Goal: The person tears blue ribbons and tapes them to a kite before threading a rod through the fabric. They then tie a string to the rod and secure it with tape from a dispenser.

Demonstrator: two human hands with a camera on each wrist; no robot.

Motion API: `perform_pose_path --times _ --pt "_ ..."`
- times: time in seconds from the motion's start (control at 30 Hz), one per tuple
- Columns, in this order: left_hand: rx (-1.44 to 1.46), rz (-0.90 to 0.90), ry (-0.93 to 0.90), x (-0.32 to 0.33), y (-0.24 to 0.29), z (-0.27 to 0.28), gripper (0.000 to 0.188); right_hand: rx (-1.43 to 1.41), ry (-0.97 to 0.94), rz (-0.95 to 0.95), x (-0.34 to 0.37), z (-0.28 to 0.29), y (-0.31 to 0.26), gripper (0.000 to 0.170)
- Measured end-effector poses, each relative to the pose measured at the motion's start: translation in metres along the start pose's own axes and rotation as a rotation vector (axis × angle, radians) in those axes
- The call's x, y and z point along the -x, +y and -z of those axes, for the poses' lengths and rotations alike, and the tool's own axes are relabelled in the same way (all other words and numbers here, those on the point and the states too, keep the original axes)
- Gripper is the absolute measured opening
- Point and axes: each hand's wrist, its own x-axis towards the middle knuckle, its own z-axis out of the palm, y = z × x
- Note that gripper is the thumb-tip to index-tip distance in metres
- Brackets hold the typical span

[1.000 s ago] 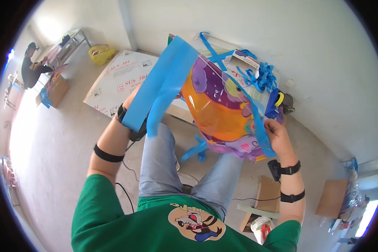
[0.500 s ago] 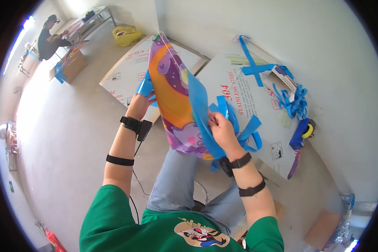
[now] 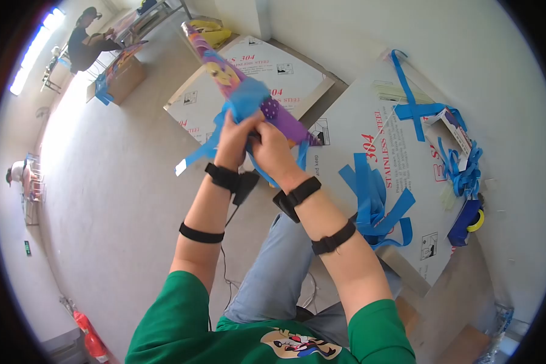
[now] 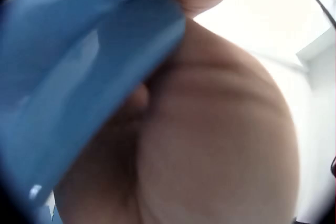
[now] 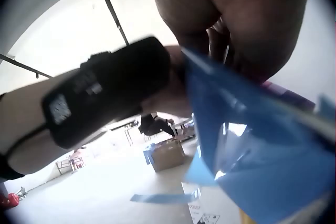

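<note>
A shiny printed plastic sheet [image 3: 276,115] in purple, orange and pink, with blue film [image 3: 249,100] along it, is held up in front of me, seen nearly edge-on. My left hand [image 3: 232,142] grips the blue film, its fingers close against the other hand. Right beside it, my right hand [image 3: 273,148] pinches the film from the other side; its fingertips are partly hidden. A loose blue tail hangs out to the left. In the left wrist view, blue film [image 4: 94,66] curves close over the hand. The right wrist view shows a glossy blue fold [image 5: 252,145] below the fingers.
Two boards [image 3: 273,73] wrapped in printed white film lie ahead and to the right. Cut blue strips [image 3: 376,200], a small open box [image 3: 455,136] and a blue tape dispenser [image 3: 465,224] rest on the right one. A person [image 3: 88,42] sits far left near a cardboard box [image 3: 124,82].
My hands have come together from either side of the sheet. The sheet has swung from broadside to nearly edge-on and tilted to the upper left. My view has shifted rightward.
</note>
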Motion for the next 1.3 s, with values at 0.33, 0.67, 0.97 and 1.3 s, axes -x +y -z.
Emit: perform_pose_path --times 0.33,0.67,0.97,1.3 --pt "-0.954 -0.151 0.134 -0.181 0.039 0.113 0.045 -0.116 0.086 -0.287 0.067 0.129 0.041 0.024" --pt "-1.59 -0.681 0.304 -0.311 0.038 0.076 0.043 -0.158 0.346 -0.842 0.186 0.228 0.119 0.02" --pt "-1.701 -0.386 0.166 -0.308 -0.117 0.088 0.045 -0.073 0.369 -0.93 0.18 0.226 0.115 0.02" --pt "-1.838 -0.087 0.135 -0.295 -0.265 0.138 0.065 0.005 0.29 -0.958 0.172 0.228 0.115 0.026"
